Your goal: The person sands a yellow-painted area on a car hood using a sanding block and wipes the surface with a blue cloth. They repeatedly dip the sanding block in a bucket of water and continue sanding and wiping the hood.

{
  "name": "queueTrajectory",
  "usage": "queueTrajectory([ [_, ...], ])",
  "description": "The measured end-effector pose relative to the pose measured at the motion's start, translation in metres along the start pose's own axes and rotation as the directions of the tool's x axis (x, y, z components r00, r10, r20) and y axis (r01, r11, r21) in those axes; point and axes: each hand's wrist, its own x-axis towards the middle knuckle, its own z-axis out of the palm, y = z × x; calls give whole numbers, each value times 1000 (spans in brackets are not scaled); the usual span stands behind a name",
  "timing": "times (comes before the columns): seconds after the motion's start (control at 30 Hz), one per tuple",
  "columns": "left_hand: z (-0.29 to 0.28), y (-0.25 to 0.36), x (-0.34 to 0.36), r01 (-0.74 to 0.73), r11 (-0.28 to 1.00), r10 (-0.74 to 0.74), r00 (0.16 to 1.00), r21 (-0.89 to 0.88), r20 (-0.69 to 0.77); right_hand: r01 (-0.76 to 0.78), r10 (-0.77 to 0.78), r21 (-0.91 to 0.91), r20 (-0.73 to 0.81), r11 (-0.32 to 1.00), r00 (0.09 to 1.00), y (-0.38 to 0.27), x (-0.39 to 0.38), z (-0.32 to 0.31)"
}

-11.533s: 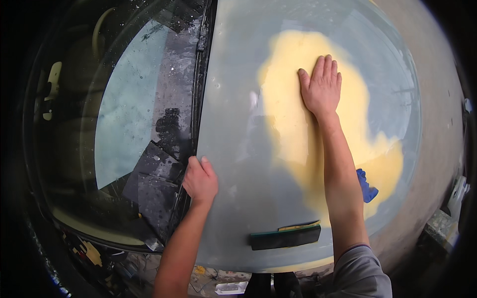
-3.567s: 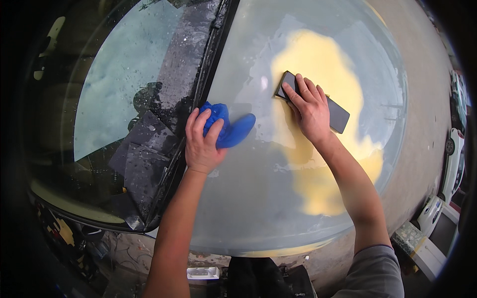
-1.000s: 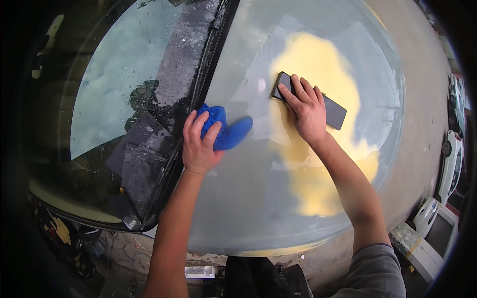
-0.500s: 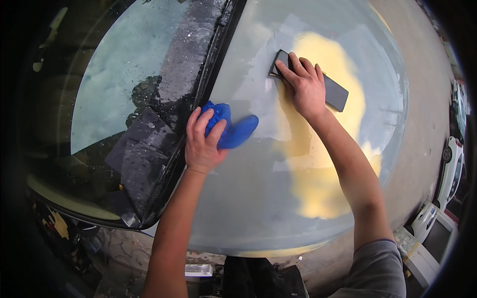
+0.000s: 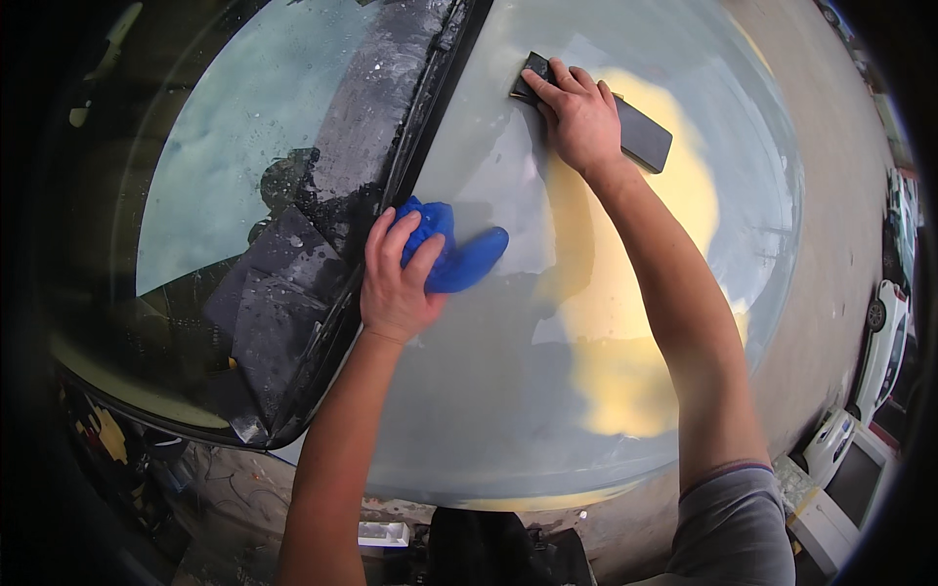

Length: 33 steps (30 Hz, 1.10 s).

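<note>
From here I read the broad, curved grey car panel (image 5: 459, 381) as smooth and wet-glossy, its pale yellow patch (image 5: 620, 381) more matt where dry. The long dark-grey rectangular block (image 5: 645, 140) looks matt; the crumpled blue wad (image 5: 469, 262), soft like cloth. I see slick, droplet-speckled dark windscreen glass (image 5: 234, 156) and wet, papery black sheets (image 5: 278, 322).
</note>
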Motion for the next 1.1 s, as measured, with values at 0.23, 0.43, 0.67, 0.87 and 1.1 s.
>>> queueTrajectory([
  [0.23, -27, -16, -19, 21, 999, -23, 999, 40, 41, 80, -90, 134, 71, 988, 993, -95, -193, -68],
  [0.43, -9, -11, -7, -20, 1000, 20, 999, 0, 28, -22, 26, 67, -53, 998, 998, -38, -28, -10],
  [0.67, -23, -19, -16, -6, 999, 6, 1000, 50, 11, 36, -42, 90, 72, 995, 996, -88, -245, -73],
  [0.87, -20, -13, -13, -6, 998, 5, 1000, 55, 29, -12, 16, 27, -129, 1000, 992, -60, -86, -7],
  [1.1, -31, -16, -18, -48, 996, 46, 998, 74, 30, -7, 18, 89, -118, 996, 993, -110, -210, -42],
])
